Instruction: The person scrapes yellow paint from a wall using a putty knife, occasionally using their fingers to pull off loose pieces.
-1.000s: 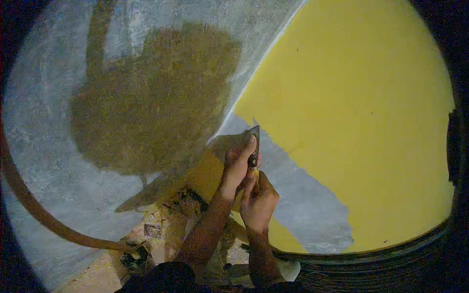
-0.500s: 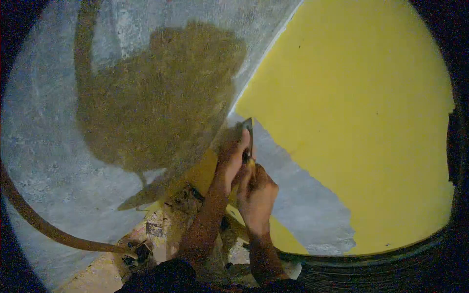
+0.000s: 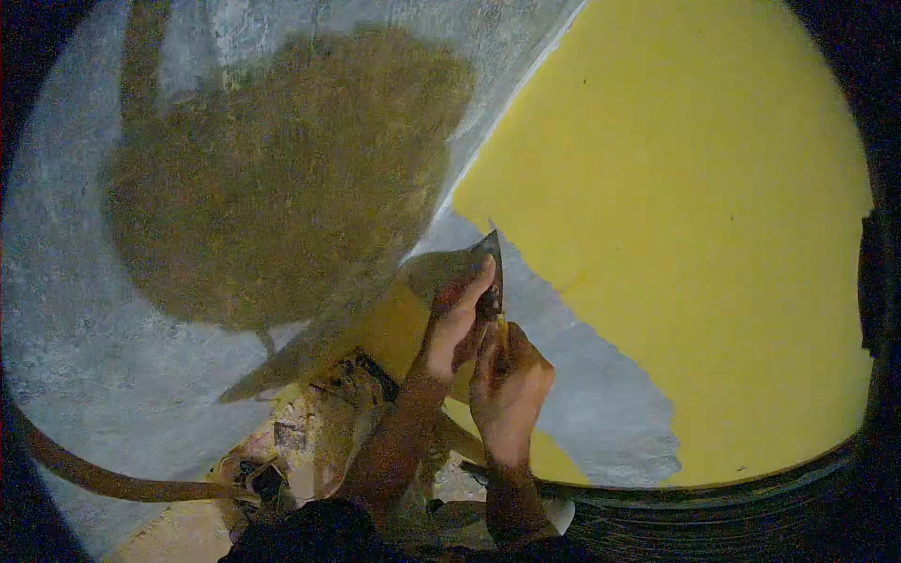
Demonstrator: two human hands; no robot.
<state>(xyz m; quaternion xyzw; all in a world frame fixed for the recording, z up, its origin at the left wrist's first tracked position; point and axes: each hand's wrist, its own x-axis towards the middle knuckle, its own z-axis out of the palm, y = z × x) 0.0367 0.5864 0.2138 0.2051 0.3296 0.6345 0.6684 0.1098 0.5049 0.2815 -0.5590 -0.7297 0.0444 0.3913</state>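
My right hand (image 3: 511, 389) is closed around the yellowish handle of a putty knife (image 3: 493, 272), whose dark metal blade tapers to a point at the top. Just left of it, my left hand (image 3: 457, 324) grips the blade, its thumb lying along the metal. Behind the tool, a smooth grey band (image 3: 591, 375) with a ragged edge runs down and right across a yellow surface (image 3: 713, 235). The blade tip overlaps the upper end of this band. The fingers of my left hand are partly hidden behind the blade.
A rough grey surface (image 3: 56, 253) with a large dark shadow fills the left, meeting the yellow along a slanting line. At lower left, a brown curved strip (image 3: 122, 483) reaches a dark fitting (image 3: 263, 479) beside a stained, pale surface (image 3: 183, 535). A dark ridged edge (image 3: 713, 521) borders the bottom right.
Both hands and the putty knife have shifted slightly right and down. The blade shows more of its flat side. The large shadow and the brown strip's upper part have moved.
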